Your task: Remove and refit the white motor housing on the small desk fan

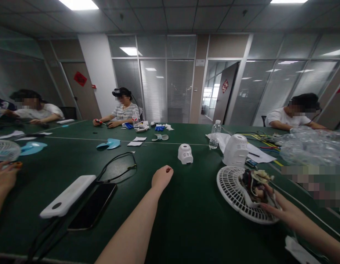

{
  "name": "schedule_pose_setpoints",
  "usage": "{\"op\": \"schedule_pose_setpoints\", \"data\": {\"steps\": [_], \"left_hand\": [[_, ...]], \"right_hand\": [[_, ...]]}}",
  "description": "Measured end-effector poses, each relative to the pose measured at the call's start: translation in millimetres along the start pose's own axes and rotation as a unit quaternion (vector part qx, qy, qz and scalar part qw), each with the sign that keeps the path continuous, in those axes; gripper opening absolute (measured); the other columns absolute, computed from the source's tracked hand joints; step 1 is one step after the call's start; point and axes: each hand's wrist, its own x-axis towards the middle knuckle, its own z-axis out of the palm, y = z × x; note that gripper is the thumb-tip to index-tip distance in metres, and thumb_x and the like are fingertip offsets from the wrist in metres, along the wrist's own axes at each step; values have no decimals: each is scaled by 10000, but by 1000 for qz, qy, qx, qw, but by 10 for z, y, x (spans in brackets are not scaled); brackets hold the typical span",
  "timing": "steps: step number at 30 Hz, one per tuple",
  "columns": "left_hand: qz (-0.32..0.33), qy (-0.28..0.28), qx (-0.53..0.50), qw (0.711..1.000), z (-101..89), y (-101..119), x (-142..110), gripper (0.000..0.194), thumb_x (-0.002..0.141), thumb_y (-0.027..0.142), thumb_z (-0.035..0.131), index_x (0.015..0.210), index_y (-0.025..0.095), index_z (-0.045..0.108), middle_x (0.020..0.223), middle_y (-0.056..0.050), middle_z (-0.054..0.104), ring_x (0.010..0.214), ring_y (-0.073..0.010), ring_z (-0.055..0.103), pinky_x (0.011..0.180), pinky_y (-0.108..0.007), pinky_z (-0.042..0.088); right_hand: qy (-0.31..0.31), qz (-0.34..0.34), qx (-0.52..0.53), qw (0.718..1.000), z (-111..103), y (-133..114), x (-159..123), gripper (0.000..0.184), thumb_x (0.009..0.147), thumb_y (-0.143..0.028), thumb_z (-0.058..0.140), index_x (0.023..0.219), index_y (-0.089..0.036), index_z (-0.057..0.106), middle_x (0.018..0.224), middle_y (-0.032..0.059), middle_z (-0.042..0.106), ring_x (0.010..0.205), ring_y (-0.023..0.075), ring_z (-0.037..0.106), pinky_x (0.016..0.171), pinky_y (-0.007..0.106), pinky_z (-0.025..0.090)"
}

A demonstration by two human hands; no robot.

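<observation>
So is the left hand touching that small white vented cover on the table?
Apart: the head view shows green tabletop between the left hand and the small white cover.

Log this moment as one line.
Left hand: loosely curled, near small white vented housing | Right hand: gripping wired assembly at white fan grille | Nearby: black phone

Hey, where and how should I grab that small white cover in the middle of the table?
Probably pinch the small white cover across its left and right sides, reaching from above: it stands with its rounded top up, and nothing rests on it. The left hand is nearest.
</observation>
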Motion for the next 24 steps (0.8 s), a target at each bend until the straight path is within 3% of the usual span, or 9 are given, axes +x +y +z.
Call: {"op": "schedule_pose_setpoints", "data": {"steps": [3,5,10,13,15,18,21,24], "left_hand": [[7,-8,3,1000,0,6,-7,282,835,472,503,925,288,697,986,-34,719,863,-230,656,690,-302,462],[11,-11,4,1000,0,8,-5,283,836,476,503,929,300,704,989,-26,724,879,-232,656,711,-307,459],[21,-1,-4,1000,11,-3,46,311,847,472,503,1014,308,707,1094,-23,709,984,-234,637,831,-320,448],[24,16,-15,999,18,-31,101,369,863,461,491,1127,277,671,1190,-46,670,1067,-232,607,911,-316,426],[22,34,-21,999,19,-61,139,407,875,449,476,1189,247,638,1248,-70,634,1123,-236,578,955,-319,404],[16,57,-34,998,19,-109,188,432,884,435,466,1230,219,607,1279,-93,604,1158,-238,554,982,-321,388],[11,68,-48,996,26,-140,221,410,878,436,474,1193,221,624,1255,-93,611,1131,-234,567,972,-318,395],[7,72,-58,996,36,-150,240,383,867,441,492,1147,229,645,1222,-89,624,1100,-233,579,956,-321,403]], "right_hand": [[-115,-54,25,992,237,-321,-26,808,739,-577,535,1407,-140,408,1423,168,467,1291,319,468,1080,460,366],[-131,-81,5,988,399,-632,-35,818,767,-567,516,1427,-109,360,1465,176,407,1342,316,398,1110,493,306],[-148,-103,-25,983,697,-1529,-22,772,819,-509,483,1470,-147,283,1497,151,360,1386,319,303,1059,575,316],[-200,-114,12,973,782,-1877,58,818,795,-522,521,1484,-165,263,1520,138,321,1390,334,278,1059,581,292],[-233,-134,91,959,815,-1981,170,776,790,-479,533,1474,-196,300,1481,109,402,1351,308,356,1067,516,309],[-192,-111,209,953,883,-2013,443,571,838,-340,426,1401,-244,428,1230,44,647,1155,223,562,993,381,405],[-122,-49,206,970,1048,-2027,820,474,865,-306,371,1315,-227,496,1055,43,703,1029,211,619,925,354,435],[-106,-10,168,980,1321,-2103,1208,517,850,-354,480,1336,-181,450,1096,91,677,1048,246,606,932,376,424]]}}
